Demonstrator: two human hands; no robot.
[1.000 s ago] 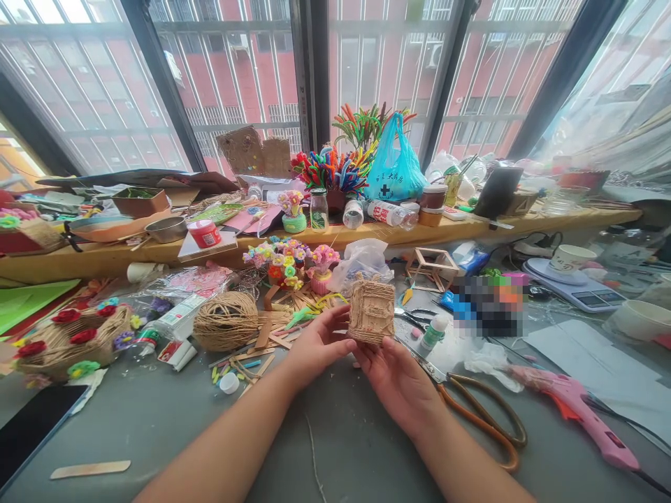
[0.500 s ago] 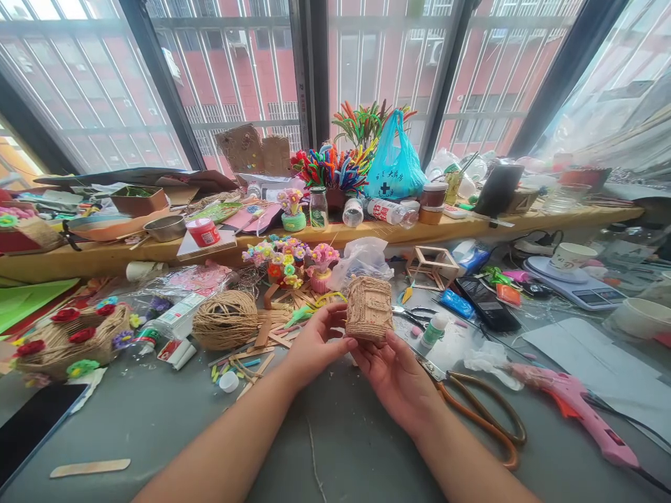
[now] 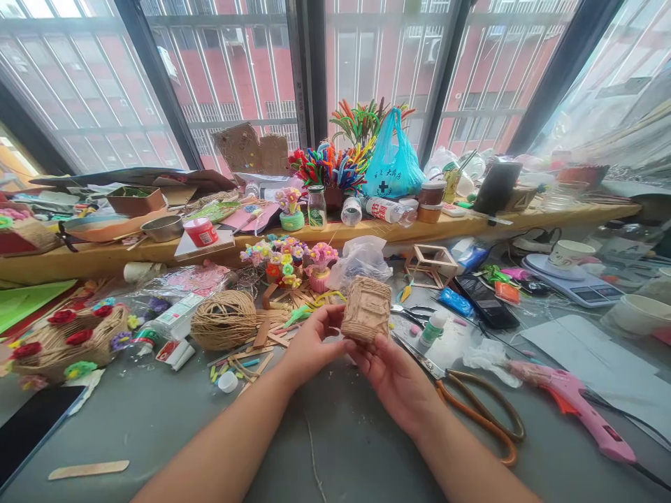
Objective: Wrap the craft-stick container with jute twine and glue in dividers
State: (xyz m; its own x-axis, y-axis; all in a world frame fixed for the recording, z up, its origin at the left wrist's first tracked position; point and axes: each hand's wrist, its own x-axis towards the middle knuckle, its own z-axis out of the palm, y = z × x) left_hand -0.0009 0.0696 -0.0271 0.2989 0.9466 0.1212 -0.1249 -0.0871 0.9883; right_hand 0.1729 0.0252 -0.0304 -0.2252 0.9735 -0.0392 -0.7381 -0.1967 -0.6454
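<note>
Holding a small twine-wrapped block (image 3: 365, 309) between both hands, slightly tilted, over the middle of the grey table (image 3: 356, 454). Gripping its lower left side with the thumb and curled fingers of the left hand (image 3: 316, 342); cupping it from below and from the right with the right hand (image 3: 392, 370), thumb on the lower right corner. Between the forearms, a thin cord (image 3: 313, 450). Just left of the left hand, wooden strips (image 3: 262, 332) and a white cap (image 3: 227, 381); beyond these, a ball of twine (image 3: 223, 320). Farther left, a flower-trimmed twine basket (image 3: 73, 342); near left, a flat craft stick (image 3: 88, 469) beside a dark-screened device (image 3: 36, 429). Just right of the right hand, large scissors (image 3: 506, 436), handles toward the near side, with a small white-and-green bottle (image 3: 433, 328) beyond the blades. Farther right, a pink glue gun (image 3: 576, 405); far right, a paper cup (image 3: 571, 253) on a scale (image 3: 595, 292). On the far ledge (image 3: 346, 235), colorful pipe cleaners (image 3: 333, 168) beside a blue plastic bag (image 3: 395, 164).
</note>
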